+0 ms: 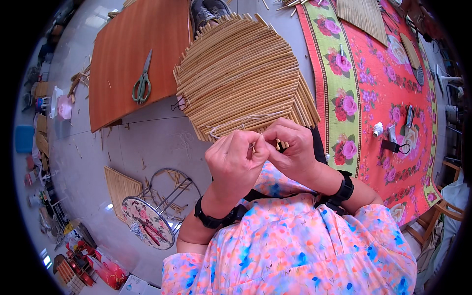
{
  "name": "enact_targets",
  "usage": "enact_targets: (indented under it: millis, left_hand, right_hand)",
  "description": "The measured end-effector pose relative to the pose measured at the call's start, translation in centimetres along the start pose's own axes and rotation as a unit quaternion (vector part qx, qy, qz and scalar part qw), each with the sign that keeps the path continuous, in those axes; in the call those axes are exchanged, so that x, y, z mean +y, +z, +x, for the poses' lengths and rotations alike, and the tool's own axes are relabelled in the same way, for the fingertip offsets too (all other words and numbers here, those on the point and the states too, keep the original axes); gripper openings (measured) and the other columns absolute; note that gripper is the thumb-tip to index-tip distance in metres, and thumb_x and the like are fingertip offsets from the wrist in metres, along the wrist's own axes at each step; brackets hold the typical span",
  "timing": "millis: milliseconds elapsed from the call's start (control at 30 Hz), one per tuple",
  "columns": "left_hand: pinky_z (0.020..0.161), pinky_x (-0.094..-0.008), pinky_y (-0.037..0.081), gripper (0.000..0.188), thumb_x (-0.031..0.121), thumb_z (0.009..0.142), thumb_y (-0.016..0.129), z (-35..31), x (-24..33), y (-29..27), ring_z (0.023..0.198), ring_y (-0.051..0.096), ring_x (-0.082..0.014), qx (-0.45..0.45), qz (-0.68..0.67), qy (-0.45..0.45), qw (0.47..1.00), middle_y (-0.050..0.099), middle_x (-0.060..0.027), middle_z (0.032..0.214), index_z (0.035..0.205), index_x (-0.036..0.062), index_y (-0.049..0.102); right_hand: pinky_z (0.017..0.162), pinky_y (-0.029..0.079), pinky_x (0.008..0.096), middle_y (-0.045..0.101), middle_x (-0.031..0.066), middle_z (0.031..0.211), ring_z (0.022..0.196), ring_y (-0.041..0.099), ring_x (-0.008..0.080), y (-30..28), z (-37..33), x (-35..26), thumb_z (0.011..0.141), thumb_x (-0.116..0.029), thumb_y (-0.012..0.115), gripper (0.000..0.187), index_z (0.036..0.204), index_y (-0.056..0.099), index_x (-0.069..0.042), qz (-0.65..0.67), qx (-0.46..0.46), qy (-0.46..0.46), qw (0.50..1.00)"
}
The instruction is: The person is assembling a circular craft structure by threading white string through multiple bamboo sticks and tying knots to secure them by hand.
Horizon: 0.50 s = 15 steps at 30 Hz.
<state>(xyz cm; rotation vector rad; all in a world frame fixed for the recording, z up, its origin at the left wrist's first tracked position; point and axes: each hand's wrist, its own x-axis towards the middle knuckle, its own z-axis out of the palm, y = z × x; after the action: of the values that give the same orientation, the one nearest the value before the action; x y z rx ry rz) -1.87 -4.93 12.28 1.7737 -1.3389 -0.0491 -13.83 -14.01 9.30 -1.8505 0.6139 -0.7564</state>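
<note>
A round mat of straw-coloured stalks (241, 73) lies in front of me, its stalks set side by side with uneven ends. Over its near edge, my left hand (236, 155) and my right hand (290, 145) meet with thumbs and fingertips pinched together. Between them runs a pale string (241, 119), which also loops loosely across the mat's near part. The fingers hide the exact spot where the string is gripped. A black binder clip (178, 104) sits at the mat's left edge.
Green-handled scissors (142, 87) lie on an orange-brown board (132, 49) at the left. A flowered stool (147, 221) bearing red-handled pliers (151, 231) stands lower left. To the right, a floral-covered table (368, 123) carries a white thread spool (377, 129) and a black clip (396, 146).
</note>
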Motion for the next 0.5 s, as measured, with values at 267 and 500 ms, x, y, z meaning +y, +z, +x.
enact_targets:
  millis: [267, 500]
  left_hand:
    - [0.047, -0.0274, 0.044, 0.017, 0.006, 0.078, 0.078, -0.02, -0.03, -0.01, 0.048, 0.053, -0.0136, 0.001, 0.003, 0.003, 1.000, 0.057, -0.0024, 0.062, 0.080, 0.0070, 0.061]
    - [0.047, -0.0285, 0.043, 0.017, 0.004, 0.077, 0.078, 0.11, 0.09, -0.13, 0.048, 0.052, -0.0144, 0.003, 0.016, 0.016, 1.000, 0.055, -0.0022, 0.060, 0.079, 0.0077, 0.061]
  right_hand:
    - [0.065, 0.043, 0.0317, 0.058, 0.0024, 0.065, 0.060, 0.057, 0.0201, 0.02, 0.05, 0.14, 0.076, -0.011, 0.076, 0.009, 0.078, 0.067, -0.007, -0.010, 0.006, -0.019, 1.000]
    - [0.065, 0.042, 0.0314, 0.057, 0.0018, 0.065, 0.060, 0.057, 0.0192, -0.05, 0.13, 0.01, 0.077, -0.011, 0.076, 0.009, 0.077, 0.067, -0.007, -0.015, 0.006, -0.026, 1.000]
